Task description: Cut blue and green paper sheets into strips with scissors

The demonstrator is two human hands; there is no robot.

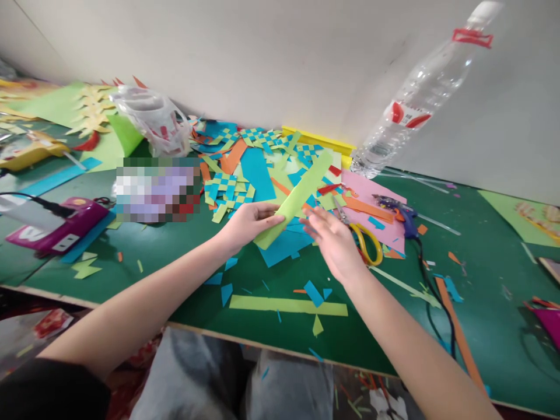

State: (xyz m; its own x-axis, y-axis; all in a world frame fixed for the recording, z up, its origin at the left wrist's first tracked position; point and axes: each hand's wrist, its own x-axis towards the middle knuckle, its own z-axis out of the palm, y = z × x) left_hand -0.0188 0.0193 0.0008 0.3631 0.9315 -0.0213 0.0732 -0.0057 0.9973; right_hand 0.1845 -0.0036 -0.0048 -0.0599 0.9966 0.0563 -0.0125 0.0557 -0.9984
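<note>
My left hand [254, 224] pinches the lower part of a light green paper strip [306, 185] between thumb and fingers. The strip slants up to the right, above the table. Just right of it is my right hand [330, 239], its fingers apart and slightly bent, somewhat blurred. An orange bit of paper shows by its fingertips; whether they touch it I cannot tell. Beneath the hands lies a blue paper sheet [284, 248]. Scissors with yellow handles [370, 245] rest beside my right hand. Another green strip [289, 305] lies flat near the table's front edge.
Woven blue-and-green paper pieces [225, 189] and scraps pile up behind the hands. A plastic bottle [420, 87] stands at the back right. A blue glue gun [406, 221] with a cord lies on pink paper [380, 192]. A purple power strip [61, 224] is at left.
</note>
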